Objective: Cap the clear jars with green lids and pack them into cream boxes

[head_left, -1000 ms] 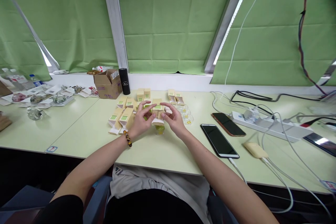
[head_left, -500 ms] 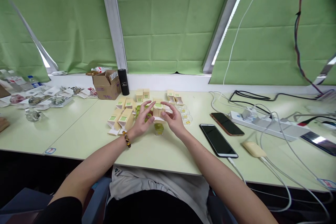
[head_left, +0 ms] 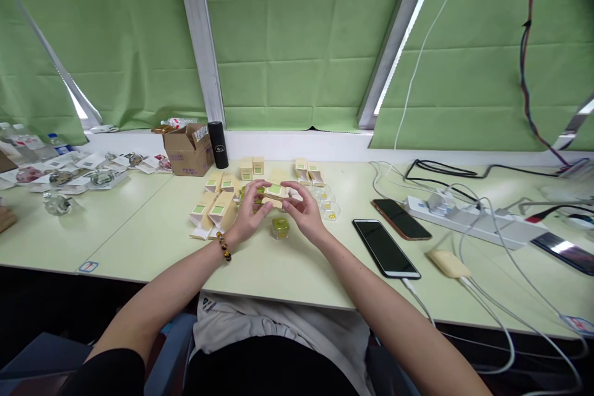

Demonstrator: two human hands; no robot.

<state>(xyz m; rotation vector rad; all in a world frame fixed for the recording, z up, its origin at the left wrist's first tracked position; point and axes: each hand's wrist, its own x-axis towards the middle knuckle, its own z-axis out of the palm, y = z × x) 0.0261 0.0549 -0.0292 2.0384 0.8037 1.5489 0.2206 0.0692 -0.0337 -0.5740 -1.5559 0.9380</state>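
The left hand (head_left: 249,213) and the right hand (head_left: 305,215) come together over the middle of a pale, smooth tabletop (head_left: 306,272), both with bent fingers and thumbs pinching a small cream cardboard box with a green square on its face (head_left: 275,189) from its left and right sides. That box is held above the tabletop, tilted so that the green square shows. Just below it, on the near side, a small clear squarish container with a green top (head_left: 280,228) stands on the tabletop, touched by neither hand. More green containers (head_left: 243,192) show partly behind the left hand. To the left of that hand stand cream boxes with green squares and open flaps (head_left: 223,210), in two rows; further such boxes stand at the far side, one pair (head_left: 252,167) left of the hands and another (head_left: 309,172) to the right. Clear rounded plastic pieces with yellow marks (head_left: 329,204) lie just right of the right hand. A beaded brown-and-yellow bracelet (head_left: 223,246) circles the left wrist. Farther right lie a white-framed phone with a dark screen (head_left: 386,247) and a long white power strip (head_left: 473,226).
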